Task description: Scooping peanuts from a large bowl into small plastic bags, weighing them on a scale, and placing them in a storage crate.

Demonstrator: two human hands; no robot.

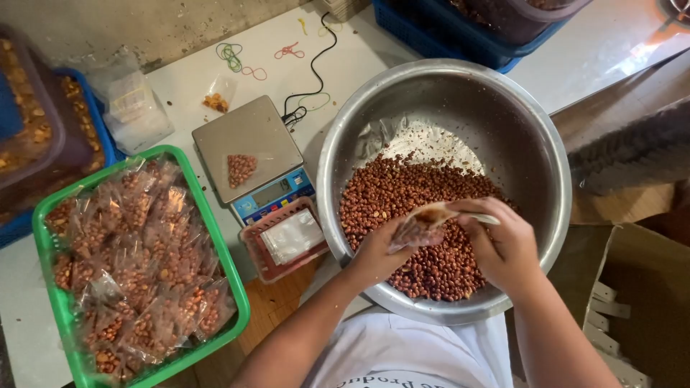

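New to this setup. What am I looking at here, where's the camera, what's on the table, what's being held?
There is no machine: a person works with bare hands, filmed looking down from a camera on their head. The left hand and right hand hold a small clear bag over a steel bowl of peanuts. On the table are a scale with a small bag of nuts, a green basket of filled bags, and rubber bands.

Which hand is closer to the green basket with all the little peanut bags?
Left. The left hand is over the metal bowl, on the side toward the green basket. The right hand is farther away across the bowl.
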